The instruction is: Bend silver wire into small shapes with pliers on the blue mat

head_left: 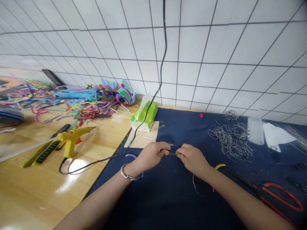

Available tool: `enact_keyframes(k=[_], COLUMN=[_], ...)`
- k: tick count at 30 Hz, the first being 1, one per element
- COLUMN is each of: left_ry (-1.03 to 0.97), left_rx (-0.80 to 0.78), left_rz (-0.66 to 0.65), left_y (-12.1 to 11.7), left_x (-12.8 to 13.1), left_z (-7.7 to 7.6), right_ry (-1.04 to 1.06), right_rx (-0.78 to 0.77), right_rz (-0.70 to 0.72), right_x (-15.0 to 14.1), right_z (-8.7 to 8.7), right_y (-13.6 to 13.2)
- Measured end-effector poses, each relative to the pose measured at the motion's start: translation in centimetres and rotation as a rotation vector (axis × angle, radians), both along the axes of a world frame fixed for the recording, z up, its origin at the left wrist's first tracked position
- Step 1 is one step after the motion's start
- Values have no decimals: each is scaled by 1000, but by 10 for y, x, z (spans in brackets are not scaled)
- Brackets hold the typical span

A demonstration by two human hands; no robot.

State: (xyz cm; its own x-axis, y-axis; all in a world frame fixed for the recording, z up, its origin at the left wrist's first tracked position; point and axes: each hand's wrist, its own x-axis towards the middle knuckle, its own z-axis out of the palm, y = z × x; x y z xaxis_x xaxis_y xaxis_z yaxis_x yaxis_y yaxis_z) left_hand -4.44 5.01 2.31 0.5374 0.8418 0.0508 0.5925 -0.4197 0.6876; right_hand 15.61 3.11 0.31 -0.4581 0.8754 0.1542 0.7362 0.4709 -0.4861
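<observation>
A short stretch of thin, pale wire [172, 154] runs between my two hands above the dark blue cloth [168, 191]. My left hand [154, 155], with a silver bangle on its wrist, pinches one end. The other end is pinched in my right hand [192, 158], whose fingers are curled. Just behind the left fingertips lie several short thin pins or wires [170, 143]. A purple curved strip [130, 156] is beside my left wrist. Near my right forearm are a yellow curved piece [220, 166] and a beaded strand [193, 180], partly hidden by the arm.
Tangled wire [231, 140] lies at the right, with red-handled scissors [283, 195] in front. A green tissue pack [146, 116] sits by the wall under a hanging black cord [161, 73]. On the wooden table are a yellow glue gun [72, 139] and colourful pipe cleaners [72, 95].
</observation>
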Motion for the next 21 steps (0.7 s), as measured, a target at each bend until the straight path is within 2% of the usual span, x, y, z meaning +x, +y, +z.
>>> enact_keyframes(k=[7,10,15,21], left_ry=[177,173,128,115], left_rx=[250,320,363,364], left_rz=[117,84,-26,-3], left_y=[1,2,4,7], left_x=[-1,-1,0,-2], left_z=[1,1,-5,-9], right_ry=[-91,-91,-75,-56], right_rx=[115,144,197,225], right_rz=[0,-11,-31,-50], right_x=[1,-1,-3,-2], right_z=[-4,-5,-5,-5], right_y=[2,4,7,9])
